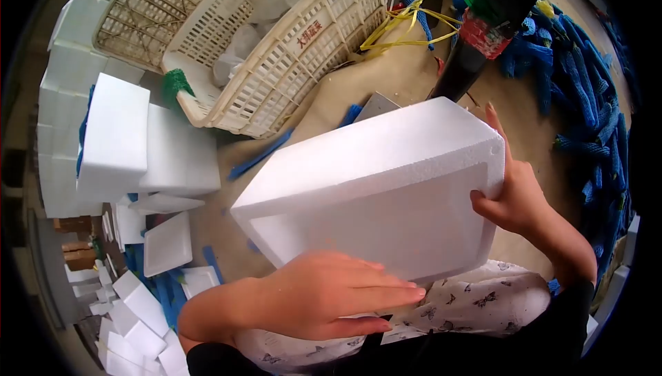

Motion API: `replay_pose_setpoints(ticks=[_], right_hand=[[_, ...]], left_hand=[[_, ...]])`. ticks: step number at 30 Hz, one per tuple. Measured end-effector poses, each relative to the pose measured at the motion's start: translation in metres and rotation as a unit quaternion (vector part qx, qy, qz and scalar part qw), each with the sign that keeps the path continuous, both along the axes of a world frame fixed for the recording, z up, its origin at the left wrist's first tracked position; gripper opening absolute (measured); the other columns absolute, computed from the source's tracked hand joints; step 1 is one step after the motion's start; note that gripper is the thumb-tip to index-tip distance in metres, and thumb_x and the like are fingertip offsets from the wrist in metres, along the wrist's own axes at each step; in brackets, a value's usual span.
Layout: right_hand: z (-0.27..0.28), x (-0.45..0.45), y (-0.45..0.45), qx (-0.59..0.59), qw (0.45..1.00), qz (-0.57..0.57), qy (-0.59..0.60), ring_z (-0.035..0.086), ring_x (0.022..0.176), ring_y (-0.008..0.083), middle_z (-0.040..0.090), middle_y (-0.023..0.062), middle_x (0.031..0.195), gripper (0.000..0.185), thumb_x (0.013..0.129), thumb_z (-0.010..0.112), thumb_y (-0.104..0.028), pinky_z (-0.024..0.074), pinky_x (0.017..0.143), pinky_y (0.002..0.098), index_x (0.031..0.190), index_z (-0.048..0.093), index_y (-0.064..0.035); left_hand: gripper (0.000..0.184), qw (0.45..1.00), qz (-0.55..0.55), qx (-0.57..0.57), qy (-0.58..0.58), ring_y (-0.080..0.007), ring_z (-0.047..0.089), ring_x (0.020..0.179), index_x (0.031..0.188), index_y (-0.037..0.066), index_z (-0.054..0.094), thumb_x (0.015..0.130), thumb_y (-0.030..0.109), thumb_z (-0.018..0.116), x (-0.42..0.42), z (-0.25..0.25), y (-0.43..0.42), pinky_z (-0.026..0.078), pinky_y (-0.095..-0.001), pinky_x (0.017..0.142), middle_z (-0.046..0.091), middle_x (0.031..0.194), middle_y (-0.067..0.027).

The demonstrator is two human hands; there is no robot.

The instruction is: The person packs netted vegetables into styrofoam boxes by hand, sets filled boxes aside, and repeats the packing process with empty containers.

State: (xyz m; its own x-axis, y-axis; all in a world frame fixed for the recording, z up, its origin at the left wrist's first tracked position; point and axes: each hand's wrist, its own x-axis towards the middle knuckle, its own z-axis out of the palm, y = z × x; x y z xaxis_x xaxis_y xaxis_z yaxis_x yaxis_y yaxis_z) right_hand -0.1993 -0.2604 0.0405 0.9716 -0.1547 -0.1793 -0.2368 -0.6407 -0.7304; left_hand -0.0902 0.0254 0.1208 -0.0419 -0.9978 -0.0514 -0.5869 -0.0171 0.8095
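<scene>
A white foam box [358,169] is tilted over my lap, its hollow side turned towards me. My right hand [520,193] grips its right end, with the thumb over the rim and the fingers along the outer wall. In front of the box's lower edge is my left hand [331,293], fingers stretched out and holding nothing. Whether it touches the box I cannot tell. Below lies light cloth [476,300] with a butterfly print over my legs.
A cream plastic basket [296,52] holding clear plastic bags stands at the back. White foam boxes [114,127] are stacked at left, above scattered foam lids [167,245]. Bundled blue netting [586,79] lies at right. A dark post [476,45] rises behind the box, near yellow straps [414,21].
</scene>
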Motion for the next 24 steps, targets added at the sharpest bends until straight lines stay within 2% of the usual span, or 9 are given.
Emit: replay_pose_setpoints(ticks=[3,7,9,12,13,15,19,22,24], right_hand=[[-0.001,-0.035,-0.012,0.022,0.986,-0.019,0.166,0.068,0.087,0.0397,0.067,0.0244,0.102,0.099,0.078,0.071,-0.037,0.0533,0.085,0.0412,0.152,0.014,-0.0051],[0.003,-0.036,0.007,-0.164,0.974,-0.156,-0.001,0.062,0.106,0.0357,0.061,0.023,0.116,0.088,0.075,0.073,-0.034,0.0475,0.096,0.0454,0.147,0.031,-0.0078],[0.013,-0.019,0.021,-0.389,0.918,0.035,-0.064,0.049,0.125,0.0322,0.05,0.0196,0.13,0.082,0.067,0.077,-0.032,0.0361,0.106,0.0523,0.139,0.045,-0.0113],[-0.009,-0.024,0.043,-0.286,0.925,0.249,0.024,0.042,0.133,0.0261,0.047,0.0078,0.139,0.068,0.07,0.078,-0.034,0.0218,0.113,0.0575,0.132,0.055,-0.0183],[-0.02,-0.03,0.05,-0.288,0.908,0.3,0.057,0.042,0.132,0.0243,0.047,0.0066,0.139,0.068,0.073,0.077,-0.04,0.02,0.114,0.058,0.133,0.054,-0.0196],[-0.034,-0.04,0.06,-0.279,0.904,0.312,0.087,0.047,0.127,0.0241,0.052,0.0059,0.133,0.064,0.072,0.076,-0.038,0.026,0.11,0.0569,0.129,0.056,-0.0185],[-0.067,-0.059,0.069,-0.266,0.94,0.164,0.136,0.052,0.117,0.0272,0.059,0.0081,0.122,0.053,0.073,0.073,-0.026,0.0397,0.1,0.051,0.122,0.058,-0.0143],[-0.089,-0.075,0.065,-0.16,0.967,0.089,0.176,0.053,0.115,0.0312,0.06,0.0106,0.118,0.049,0.074,0.069,-0.02,0.044,0.094,0.0478,0.121,0.059,-0.0116],[-0.084,-0.072,0.076,-0.131,0.956,0.088,0.247,0.052,0.116,0.0344,0.058,0.0122,0.122,0.052,0.076,0.069,-0.023,0.0429,0.098,0.0466,0.125,0.055,-0.011]], left_hand=[[0.03,0.949,0.309,-0.025,-0.063,-0.0146,0.065,0.089,0.116,-0.002,0.064,0.088,0.008,0.06,0.057,0.02,0.033,0.05,-0.0245,0.079,0.069,0.105,-0.0129],[0.028,0.799,0.573,-0.099,-0.153,-0.0153,0.06,0.098,0.119,0.001,0.062,0.093,0.011,0.058,0.242,-0.021,0.087,0.048,-0.0296,0.088,0.065,0.114,-0.0087],[0.035,0.801,0.547,0.01,-0.244,-0.021,0.059,0.105,0.117,0.004,0.062,0.085,0.018,0.066,0.335,-0.065,0.109,0.048,-0.0332,0.088,0.061,0.12,-0.0098],[0.071,0.847,0.403,0.185,-0.293,-0.033,0.046,0.127,0.137,0.013,0.047,0.072,0.019,0.076,0.41,-0.149,0.11,0.043,-0.0346,0.101,0.036,0.146,-0.0168],[0.094,0.85,0.355,0.319,-0.223,-0.0324,0.032,0.139,0.147,0.023,0.033,0.065,0.014,0.079,0.409,-0.159,0.097,0.037,-0.0439,0.108,0.018,0.156,-0.0156],[0.107,0.76,0.098,0.486,-0.42,-0.0265,0.011,0.147,0.151,0.031,0.021,0.064,0.01,0.08,0.401,-0.182,0.077,0.017,-0.0703,0.109,0.013,0.159,-0.006],[0.104,0.762,0.048,0.522,-0.381,-0.0255,0.016,0.146,0.152,0.023,0.017,0.068,0.012,0.077,0.419,-0.249,0.078,0.018,-0.0718,0.106,0.012,0.16,-0.0039],[0.097,0.701,0.055,0.438,-0.561,-0.0263,0.041,0.135,0.152,0.014,0.013,0.075,0.015,0.071,0.446,-0.279,0.082,0.03,-0.0618,0.106,0.016,0.159,-0.0085],[0.081,0.734,0.288,0.403,-0.465,-0.0265,0.056,0.121,0.146,0.009,0.03,0.078,0.019,0.071,0.445,-0.239,0.062,0.041,-0.0494,0.103,0.037,0.15,-0.012]])
